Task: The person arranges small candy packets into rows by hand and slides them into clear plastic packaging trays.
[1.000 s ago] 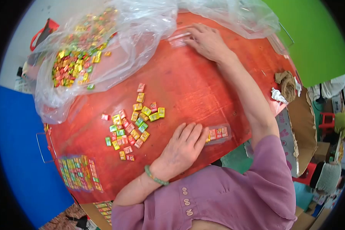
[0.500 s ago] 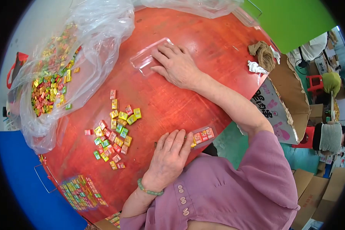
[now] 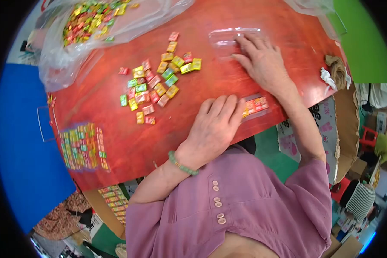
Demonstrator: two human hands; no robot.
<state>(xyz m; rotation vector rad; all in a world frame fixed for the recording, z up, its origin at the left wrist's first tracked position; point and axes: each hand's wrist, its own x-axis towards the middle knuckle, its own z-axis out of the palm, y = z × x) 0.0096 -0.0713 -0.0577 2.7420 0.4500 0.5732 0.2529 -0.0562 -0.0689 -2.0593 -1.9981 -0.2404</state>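
Loosely spread right hand [image 3: 264, 64] on tray [image 3: 224, 41]

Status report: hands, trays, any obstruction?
Left hand over candy tray, hiding part. Right hand at clear plastic tray. Loose wrapped candies clear of both hands. Nothing seen between hands.

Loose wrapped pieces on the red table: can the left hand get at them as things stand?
Likely yes: the left hand lies right of the loose wrapped pieces, with bare red tabletop between. It would probably have to leave the small tray it partly covers.
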